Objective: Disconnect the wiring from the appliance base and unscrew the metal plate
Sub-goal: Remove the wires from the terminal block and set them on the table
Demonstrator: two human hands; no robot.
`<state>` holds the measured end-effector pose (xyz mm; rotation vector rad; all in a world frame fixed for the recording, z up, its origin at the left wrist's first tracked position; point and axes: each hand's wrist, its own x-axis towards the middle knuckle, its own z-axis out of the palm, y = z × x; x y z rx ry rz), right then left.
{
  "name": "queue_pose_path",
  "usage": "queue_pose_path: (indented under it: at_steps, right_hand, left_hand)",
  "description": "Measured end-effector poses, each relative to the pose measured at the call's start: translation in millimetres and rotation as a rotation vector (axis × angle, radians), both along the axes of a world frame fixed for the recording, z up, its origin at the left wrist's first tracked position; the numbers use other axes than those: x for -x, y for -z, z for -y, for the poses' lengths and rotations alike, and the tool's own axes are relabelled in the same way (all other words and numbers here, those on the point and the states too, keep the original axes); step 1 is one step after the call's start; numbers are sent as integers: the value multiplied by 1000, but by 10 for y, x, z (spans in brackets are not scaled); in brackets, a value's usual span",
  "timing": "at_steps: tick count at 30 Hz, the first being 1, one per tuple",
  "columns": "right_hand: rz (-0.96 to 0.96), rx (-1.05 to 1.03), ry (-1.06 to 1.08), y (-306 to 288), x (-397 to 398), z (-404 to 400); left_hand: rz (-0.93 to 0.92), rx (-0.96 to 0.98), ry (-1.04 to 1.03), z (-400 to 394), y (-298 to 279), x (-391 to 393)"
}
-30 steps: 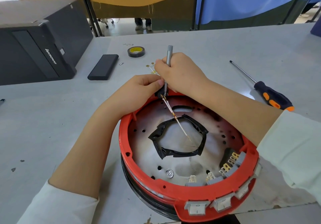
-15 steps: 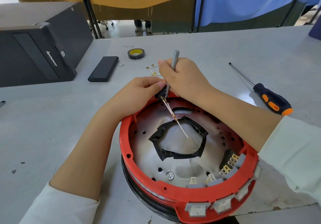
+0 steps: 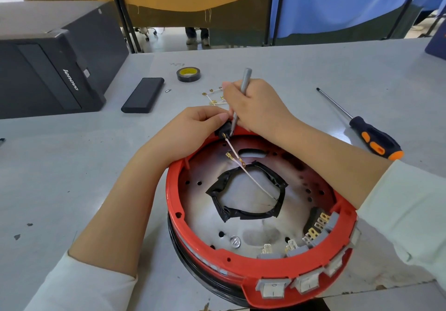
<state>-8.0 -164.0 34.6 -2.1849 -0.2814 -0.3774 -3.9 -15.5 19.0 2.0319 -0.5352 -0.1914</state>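
Grey matte table [image 3: 289, 74] | round red plastic base [image 3: 241, 273] | left grip [image 3: 193, 129] pinches black connector [image 3: 223, 129] | right grip [image 3: 258, 108] clamps slim metal tool [image 3: 245, 81]

Round red appliance base [image 3: 263, 272], upturned on the tabletop, grey rocker switches along the near rim. Inside, scorched metal plate [image 3: 202, 211] dotted with holes, black-taped central opening. Thin pale wire [image 3: 253, 178] running from a black connector [image 3: 223, 131] at the far rim to the opening; one brass terminal [image 3: 229, 155] lying loose.
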Motion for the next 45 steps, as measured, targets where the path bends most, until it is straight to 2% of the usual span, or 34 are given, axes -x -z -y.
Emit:
queue_pose_path:
  at_steps: [2, 14, 17, 21, 26, 28, 30, 32, 40, 45]
  right_hand:
    - [-16, -82, -33, -15, -3, 22]
    - [104, -255, -70, -127, 21, 104]
    - [80, 22, -111, -258, 134, 101]
    - [-178, 341, -203, -381, 369, 108]
    - [-372, 494, -220, -415, 647, 243]
    - [-455, 641, -195, -386, 730, 267]
    - [-411, 857, -132, -299, 782, 243]
    - [-309, 970, -67, -210, 811, 185]
    - [-163, 1020, 9, -34, 800, 96]
    - [-384, 718, 18, -177, 751, 219]
  left_hand:
    - [-5, -3, -8, -2, 6, 0]
    - [10, -6, 14, -16, 3, -6]
    - [-5, 12, 21, -22, 23, -9]
    - [9, 17, 9, -28, 29, -5]
    - [-17, 36, 22, -24, 10, 16]
    - [-21, 32, 15, -22, 3, 21]
    - [-14, 30, 7, -22, -2, 26]
    - [-7, 26, 9, -21, -3, 26]
    - [-11, 16, 10, -31, 18, 7]
    - [-20, 21, 6, -28, 30, -11]
